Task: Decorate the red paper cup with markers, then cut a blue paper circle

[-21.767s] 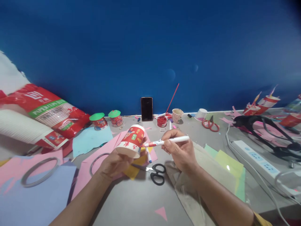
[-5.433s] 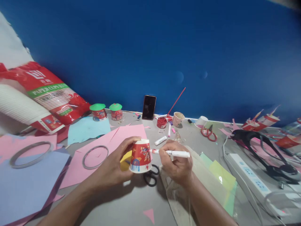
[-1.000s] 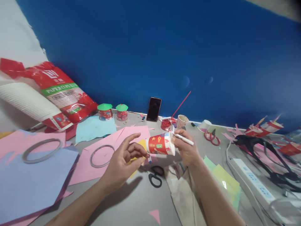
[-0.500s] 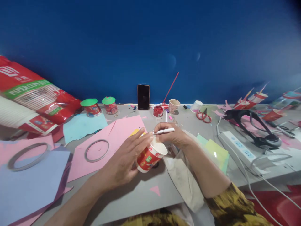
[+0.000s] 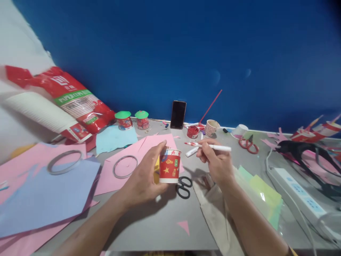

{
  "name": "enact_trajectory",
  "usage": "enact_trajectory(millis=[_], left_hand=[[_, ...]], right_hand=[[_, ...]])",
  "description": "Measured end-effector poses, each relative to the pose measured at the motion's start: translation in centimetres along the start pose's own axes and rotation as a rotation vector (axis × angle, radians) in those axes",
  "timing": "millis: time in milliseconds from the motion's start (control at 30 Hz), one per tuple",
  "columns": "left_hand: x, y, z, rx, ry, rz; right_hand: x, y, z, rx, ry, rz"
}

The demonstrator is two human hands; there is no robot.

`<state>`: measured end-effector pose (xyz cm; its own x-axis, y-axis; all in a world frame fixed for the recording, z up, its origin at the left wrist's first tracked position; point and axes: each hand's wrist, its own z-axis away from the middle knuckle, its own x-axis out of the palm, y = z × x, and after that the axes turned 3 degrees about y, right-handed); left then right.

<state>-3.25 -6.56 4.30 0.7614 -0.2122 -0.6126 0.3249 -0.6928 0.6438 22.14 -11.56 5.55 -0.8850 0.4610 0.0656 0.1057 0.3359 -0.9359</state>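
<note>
Upright in my left hand [image 5: 144,174] is a red paper cup [image 5: 169,167] with a white rim and base and gold and white prints. The fingers wrap its far side and left edge, partly hidden. My right hand [image 5: 217,160] pinches a white marker [image 5: 213,146], its red tip pointing left toward the cup but apart from it. Below and right of the cup lie scissors with black handles [image 5: 184,187]. Past the marker tip, a white pen cap or second marker [image 5: 191,152] rests on the table.
A black phone [image 5: 178,114] leans on the blue wall. Pink paper [image 5: 106,177] and a grey tape ring [image 5: 125,166] lie left. Green-topped cups [image 5: 142,120] and a paper cup bag [image 5: 80,99] stand behind. Right are red-handled scissors [image 5: 248,144] and a white power strip [image 5: 298,193].
The cup has turned from tilted to upright, showing its side. My right hand has moved right, away from it, with the marker. The view has shifted left.
</note>
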Motion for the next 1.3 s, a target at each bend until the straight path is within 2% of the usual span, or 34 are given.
enact_trajectory(millis=[67, 167, 233, 333, 467, 600, 800, 1300], left_hand=[[0.0, 0.0, 0.1, -0.027, 0.044, 0.012], [0.1, -0.2, 0.1, 0.006, 0.091, 0.011], [0.2, -0.4, 0.0, 0.025, 0.120, -0.005], [0.3, -0.7, -0.3, 0.001, 0.120, -0.009], [0.4, -1.0, -0.6, -0.026, 0.110, -0.003], [0.6, -0.9, -0.8, 0.003, 0.104, -0.002], [0.6, -0.6, -0.9, 0.051, 0.103, -0.017], [1.0, -1.2, -0.7, 0.009, 0.085, -0.031]], right_hand=[[0.0, -0.1, 0.7, -0.066, -0.032, 0.029], [0.1, -0.3, 1.5, -0.151, -0.057, 0.093], [0.0, -0.6, 1.8, -0.259, -0.064, 0.118], [0.3, -1.4, 2.4, -0.431, -0.081, 0.172], [1.1, -2.4, 3.3, -0.577, -0.151, 0.288], [1.7, -2.8, 3.6, -0.719, -0.244, 0.324], [2.0, -3.0, 3.3, -0.772, -0.307, 0.396], [2.2, -2.6, 3.2, -0.779, -0.281, 0.414]])
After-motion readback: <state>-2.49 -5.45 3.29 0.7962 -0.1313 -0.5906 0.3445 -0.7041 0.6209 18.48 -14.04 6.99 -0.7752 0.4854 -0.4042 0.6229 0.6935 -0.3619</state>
